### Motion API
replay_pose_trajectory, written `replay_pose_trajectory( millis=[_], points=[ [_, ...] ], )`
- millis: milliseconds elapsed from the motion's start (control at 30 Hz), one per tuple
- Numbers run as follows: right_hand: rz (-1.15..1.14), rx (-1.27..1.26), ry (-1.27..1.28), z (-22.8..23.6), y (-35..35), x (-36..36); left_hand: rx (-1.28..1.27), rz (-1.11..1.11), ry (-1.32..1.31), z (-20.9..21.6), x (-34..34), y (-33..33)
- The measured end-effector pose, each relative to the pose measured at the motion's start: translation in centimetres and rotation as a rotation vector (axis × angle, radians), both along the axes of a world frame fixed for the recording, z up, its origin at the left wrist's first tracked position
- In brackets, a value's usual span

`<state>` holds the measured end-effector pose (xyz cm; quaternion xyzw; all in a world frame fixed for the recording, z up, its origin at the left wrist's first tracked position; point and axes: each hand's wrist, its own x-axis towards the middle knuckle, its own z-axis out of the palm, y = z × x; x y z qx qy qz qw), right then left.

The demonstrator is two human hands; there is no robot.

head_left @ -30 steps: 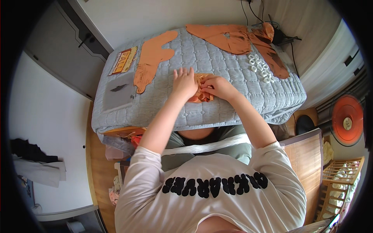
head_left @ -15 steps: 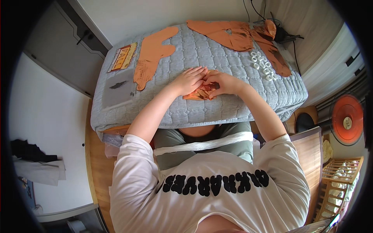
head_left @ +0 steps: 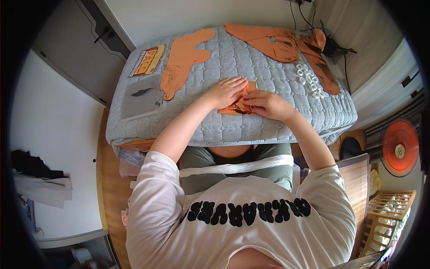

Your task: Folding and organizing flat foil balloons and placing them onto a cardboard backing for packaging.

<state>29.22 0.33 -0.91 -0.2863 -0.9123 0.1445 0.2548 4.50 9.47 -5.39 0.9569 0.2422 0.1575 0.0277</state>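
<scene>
A small folded piece of orange foil (head_left: 232,109), which looks like a flat foil balloon, lies wrinkled on the quilted grey mattress (head_left: 197,127) in front of me. My left hand (head_left: 229,91) rests on its left part, palm down with the fingers stretched out. From the right, my right hand (head_left: 268,106) pinches the foil's creased middle with bent fingers. My fingers partly hide the folds. Farther off, a flat uninflated orange foil balloon (head_left: 182,54) is spread out left of centre. Two more orange pieces, one wide (head_left: 268,40) and one dark-marked (head_left: 320,62), lie at the far right.
Several white rings or small rolls (head_left: 309,80) sit in a cluster at right. A clear plastic bag (head_left: 142,99) and a printed card (head_left: 148,60) lie at left. A white strip (head_left: 237,166) crosses my lap. An orange fan (head_left: 400,150) stands beyond the bed's right side.
My right hand has shifted slightly right and down, its fingers less bunched. More of the folded foil shows between my hands. My left hand stays on it; the whole view has shifted a little.
</scene>
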Motion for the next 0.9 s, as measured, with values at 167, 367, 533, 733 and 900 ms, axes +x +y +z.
replay_pose_trajectory(
  millis=[167, 367, 533, 733, 900],
  points=[
    [0.049, 0.222, -0.015, -0.9, -0.2, -0.6, 0.016, 0.011, 0.011, 0.0, 0.2, 0.0],
    [-0.142, -0.071, 0.104, -1.0, -0.1, -1.4, 0.006, 0.021, 0.014, 0.0, 0.1, -0.3],
    [-0.131, 0.029, 0.152, -0.4, 0.0, -2.9, -0.027, 0.067, 0.001, 0.2, 0.0, -0.6],
    [-0.285, -0.155, 0.187, -1.3, 1.2, -3.3, -0.029, 0.083, 0.018, 0.4, 0.2, -0.8],
    [-0.309, -0.303, 0.087, -0.9, 2.7, -3.6, -0.026, 0.121, -0.017, 0.0, -0.1, -0.9]
  ],
)
